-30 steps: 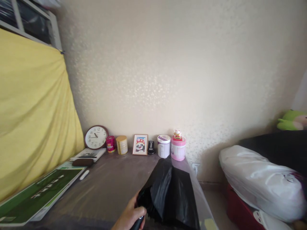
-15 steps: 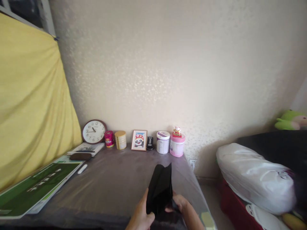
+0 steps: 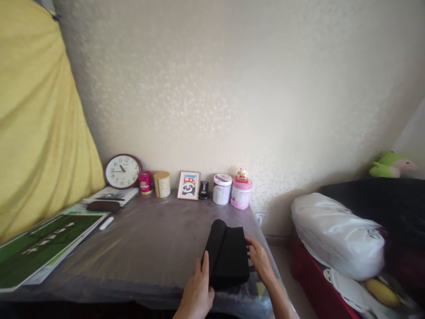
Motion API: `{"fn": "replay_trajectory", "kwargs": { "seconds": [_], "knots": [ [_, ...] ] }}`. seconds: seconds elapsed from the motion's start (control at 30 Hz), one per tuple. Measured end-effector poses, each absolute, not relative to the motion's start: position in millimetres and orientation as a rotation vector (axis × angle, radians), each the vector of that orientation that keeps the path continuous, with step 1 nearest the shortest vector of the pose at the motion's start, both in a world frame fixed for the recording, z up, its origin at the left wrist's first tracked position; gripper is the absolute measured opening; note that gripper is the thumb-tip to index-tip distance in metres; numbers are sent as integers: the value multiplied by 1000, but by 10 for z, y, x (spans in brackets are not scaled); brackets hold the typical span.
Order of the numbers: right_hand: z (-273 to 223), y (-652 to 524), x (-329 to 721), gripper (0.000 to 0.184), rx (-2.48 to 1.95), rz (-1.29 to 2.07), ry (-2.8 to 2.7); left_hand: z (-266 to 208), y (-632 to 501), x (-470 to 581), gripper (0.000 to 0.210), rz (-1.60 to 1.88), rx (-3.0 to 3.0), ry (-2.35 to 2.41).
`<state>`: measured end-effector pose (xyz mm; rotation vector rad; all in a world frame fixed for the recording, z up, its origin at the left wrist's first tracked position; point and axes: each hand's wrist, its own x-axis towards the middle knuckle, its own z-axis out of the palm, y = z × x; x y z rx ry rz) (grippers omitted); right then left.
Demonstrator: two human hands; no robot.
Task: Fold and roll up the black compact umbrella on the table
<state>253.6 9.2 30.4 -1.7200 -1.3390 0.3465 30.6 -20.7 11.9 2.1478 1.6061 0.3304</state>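
Left hand [image 3: 198, 288] is gripping a black fabric bundle [image 3: 229, 254]; right hand [image 3: 261, 260] is touching its right edge, grip unclear.

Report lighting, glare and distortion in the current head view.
Head view: light is soft, with the patterned wall dimmer toward its sides; head view: the plastic-covered table has a dull sheen and the black folded item shows little surface detail; head view: the analog clock appears as a wide oval.

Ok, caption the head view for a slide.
Left hand holding a folded black item, right hand at its edge, clock beyond.
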Motion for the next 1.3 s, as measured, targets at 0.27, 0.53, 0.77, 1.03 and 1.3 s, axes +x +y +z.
{"fn": "replay_trajectory", "kwargs": {
  "seconds": [0.27,0.53,0.77,1.03,1.3],
  "knots": [
    [446,130,2372,30,-1971,329,-1413,125,-216,351,85,271,2182,1645],
    [693,294,2169,18,-1785,464,-1489,146,-224,385,88,247,2197,1659],
    [423,724,1716,31,-1514,725,-1298,148,-243,437,81,170,2233,1694],
    [195,901,1555,27,-1727,668,-1436,93,-219,425,74,173,2225,1682],
    [263,863,1518,19,-1764,735,-1622,35,-275,192,63,260,2299,1647]
  ]
}}
